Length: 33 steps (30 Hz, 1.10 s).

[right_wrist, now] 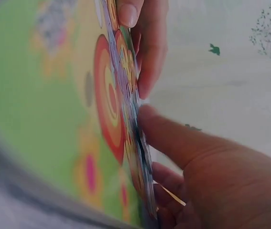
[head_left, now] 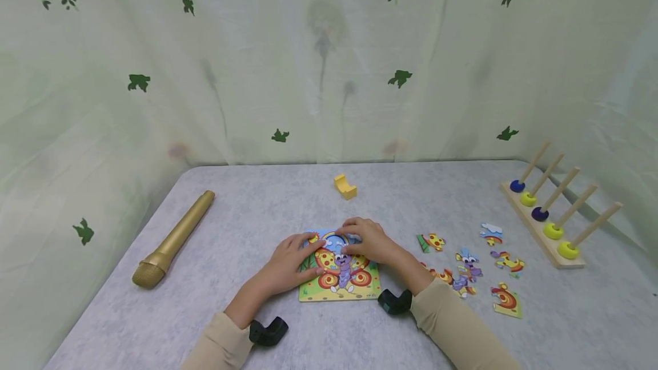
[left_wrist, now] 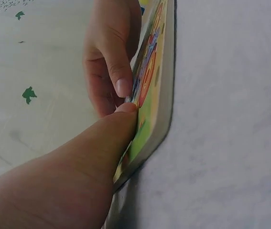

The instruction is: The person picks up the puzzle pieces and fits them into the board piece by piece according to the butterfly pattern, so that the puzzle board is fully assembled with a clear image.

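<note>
The left hand (head_left: 288, 261) lies over the left part of the puzzle board (head_left: 360, 294), its fingers and thumb apart and touching the printed face rather than curled round anything. The right hand (head_left: 374, 242) reaches over the board's upper right part; its thumb touches the face near the edge, but I cannot tell whether its grip is clamped on a piece or only presses there. The board lies flat on the grey worktop (head_left: 247, 198), between the two forearms, with a butterfly picture showing a purple body, a smiling face and red-and-yellow wings. Black wrist devices (head_left: 268, 332) sit near the cuffs of beige sleeves (head_left: 457, 324). To the right of the board, apart from it, loose puzzle pieces (head_left: 469, 264) are scattered, some partly hidden behind the right forearm; among them is a corner piece (head_left: 508, 300) with a red spiral. Beyond the board is a yellow block (head_left: 345, 187). Well to the left lies a golden microphone (head_left: 177, 238), its head toward the person. At the far right stands a wooden peg rack (head_left: 542, 238), its five pegs bearing dark blue and yellow beads (head_left: 568, 250). Behind everything hangs a pale curtain (head_left: 319, 119) with green bird and leaf prints.
</note>
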Tool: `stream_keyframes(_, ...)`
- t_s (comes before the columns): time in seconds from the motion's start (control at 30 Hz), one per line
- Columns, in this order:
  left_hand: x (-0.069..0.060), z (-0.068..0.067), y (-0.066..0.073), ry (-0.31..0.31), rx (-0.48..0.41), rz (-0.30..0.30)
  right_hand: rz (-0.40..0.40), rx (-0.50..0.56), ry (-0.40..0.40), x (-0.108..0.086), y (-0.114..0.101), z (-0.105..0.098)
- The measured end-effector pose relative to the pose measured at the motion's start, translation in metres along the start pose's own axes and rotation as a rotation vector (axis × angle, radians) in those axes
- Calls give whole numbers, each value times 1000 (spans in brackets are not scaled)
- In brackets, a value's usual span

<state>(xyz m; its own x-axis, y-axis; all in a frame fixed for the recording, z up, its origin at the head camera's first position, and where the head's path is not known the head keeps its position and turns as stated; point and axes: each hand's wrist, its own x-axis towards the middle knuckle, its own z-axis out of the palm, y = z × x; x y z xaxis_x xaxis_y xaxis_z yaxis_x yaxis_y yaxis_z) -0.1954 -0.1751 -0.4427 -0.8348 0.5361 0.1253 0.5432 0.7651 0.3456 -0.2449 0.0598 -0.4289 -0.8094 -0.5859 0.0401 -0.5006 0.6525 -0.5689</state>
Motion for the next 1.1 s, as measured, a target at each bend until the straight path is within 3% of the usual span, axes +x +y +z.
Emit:
stream_keyframes(0.17,0,0,0,-28,-14,-20,53,105,-44,-7,-6,-13)
stream_keyframes(0.27,0,0,0,-32,-13,-27,30,158,-21,-18,-6,-27)
stream_keyframes(0.47,-1,-1,1,-23,-16,-23,-31,170,150,-54,3,-63)
stream_keyframes(0.67,-2,-2,2,-15,-10,-26,-11,104,322,-94,30,-95)
stream_keyframes(0.87,-2,-1,0,-14,-1,-28,103,72,440,-130,62,-116)
stream_keyframes(1.1,-2,-2,2,-19,-14,-31,272,89,438,-157,102,-123)
